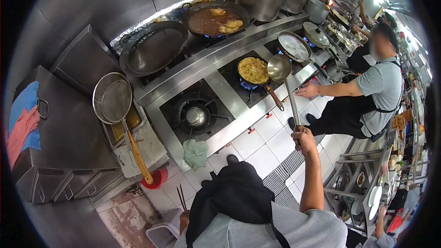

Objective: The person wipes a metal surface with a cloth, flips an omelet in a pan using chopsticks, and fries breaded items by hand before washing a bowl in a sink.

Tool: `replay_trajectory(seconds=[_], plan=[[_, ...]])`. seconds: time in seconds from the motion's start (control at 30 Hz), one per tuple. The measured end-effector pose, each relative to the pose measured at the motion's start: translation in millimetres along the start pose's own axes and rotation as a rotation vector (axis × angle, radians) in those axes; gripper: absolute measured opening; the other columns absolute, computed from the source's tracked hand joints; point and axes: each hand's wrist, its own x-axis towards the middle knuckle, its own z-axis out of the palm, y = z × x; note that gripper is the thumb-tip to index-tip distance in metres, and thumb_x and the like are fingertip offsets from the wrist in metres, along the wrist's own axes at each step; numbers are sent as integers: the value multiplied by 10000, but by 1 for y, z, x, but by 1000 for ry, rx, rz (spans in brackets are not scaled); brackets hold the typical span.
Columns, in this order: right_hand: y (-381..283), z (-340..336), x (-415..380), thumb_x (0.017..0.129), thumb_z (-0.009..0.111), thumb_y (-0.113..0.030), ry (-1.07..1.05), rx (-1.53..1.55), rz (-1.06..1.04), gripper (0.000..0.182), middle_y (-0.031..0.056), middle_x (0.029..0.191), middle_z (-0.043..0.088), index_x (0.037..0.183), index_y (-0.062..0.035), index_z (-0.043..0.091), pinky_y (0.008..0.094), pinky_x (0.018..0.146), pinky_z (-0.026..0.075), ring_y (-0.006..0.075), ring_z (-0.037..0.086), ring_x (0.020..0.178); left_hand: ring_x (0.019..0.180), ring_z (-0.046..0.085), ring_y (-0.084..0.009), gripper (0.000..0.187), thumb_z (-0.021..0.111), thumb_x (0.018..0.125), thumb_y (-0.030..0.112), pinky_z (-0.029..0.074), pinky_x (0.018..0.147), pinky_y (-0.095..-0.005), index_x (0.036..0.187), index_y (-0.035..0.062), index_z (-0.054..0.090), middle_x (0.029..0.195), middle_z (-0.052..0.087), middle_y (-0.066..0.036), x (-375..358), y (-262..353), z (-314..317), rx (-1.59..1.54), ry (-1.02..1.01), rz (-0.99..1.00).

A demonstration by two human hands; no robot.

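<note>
My right hand (304,138) is closed round the long handle of a steel ladle (279,68). The ladle's bowl hangs beside a small frying pan, overlapping its right edge in this view. A golden, omelette-like food (252,70) fills that pan, over a blue flame, its wooden handle (275,97) pointing toward me. Low in the view, my left hand (184,221) shows only in part beside my apron. Two thin dark sticks that look like chopsticks (181,197) rise from it, tips pointing up and apart.
At the back stand an oil-filled wok (216,22) with fried pieces and a dark wok (154,49). A wooden-handled strainer (112,98) lies over a tray at left. A green cloth (195,153) hangs on the stove edge. A co-worker (381,82) stands at right, hand near the stove.
</note>
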Motion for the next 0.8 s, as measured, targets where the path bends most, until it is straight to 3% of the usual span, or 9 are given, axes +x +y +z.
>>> replay_trajectory(seconds=[0.2,0.3,0.47,0.53,0.6,0.63,0.67,0.7,0.8], plan=[[-24,9,12,685,517,-27,-116,112,-26,99,-14,517,365,715,-68,432,224,301,228,71,276,342,391,368,-127,162,517,855,277,267,305,-275,854,115,523,619,449,-12,-13,35,3,-171,36,-111],[-26,20,39,680,523,-43,-177,32,-70,181,0,512,391,844,-19,449,232,299,240,78,276,315,391,366,-119,162,519,857,273,266,303,-264,885,113,521,620,452,-12,-17,48,8,-192,70,-111],[-31,55,71,664,536,-54,-164,-92,-93,145,-10,509,384,784,-35,457,237,292,233,86,295,329,416,424,-144,212,483,866,306,328,351,-286,871,102,537,647,498,-37,-24,42,15,-178,48,-30],[-29,69,81,658,526,-39,-118,-145,-114,115,-10,504,383,749,-44,456,242,288,231,83,297,329,432,464,-165,254,458,871,331,370,384,-305,850,94,549,666,531,-55,1,1,15,-5,51,123],[-18,78,96,653,506,-27,-98,-191,-146,66,0,505,398,685,-50,453,250,288,238,88,311,330,448,503,-185,301,433,876,355,413,417,-325,830,86,561,685,563,-72,35,-56,13,535,151,583],[-11,82,104,648,501,-26,-27,-289,-218,68,11,512,421,637,-49,438,251,286,240,96,322,328,456,523,-195,326,421,879,367,434,434,-334,819,82,567,695,580,-81,35,-62,14,818,278,914],[-1,87,115,642,497,-26,45,-384,-292,93,22,518,444,590,-49,423,251,284,241,105,333,326,457,522,-194,322,422,879,365,431,430,-334,820,83,567,691,577,-80,32,-72,14,782,234,786],[3,87,121,636,558,-103,68,-554,-344,353,198,735,622,948,57,596,345,682,484,284,626,726,458,522,-193,319,423,879,363,429,427,-334,820,85,567,688,574,-79,29,-77,15,757,213,717],[14,85,129,630,564,-119,97,-647,-340,358,242,803,629,940,56,603,363,790,462,340,620,836,461,520,-189,308,425,879,356,421,418,-334,821,89,566,677,566,-75,23,-90,18,721,199,635]])
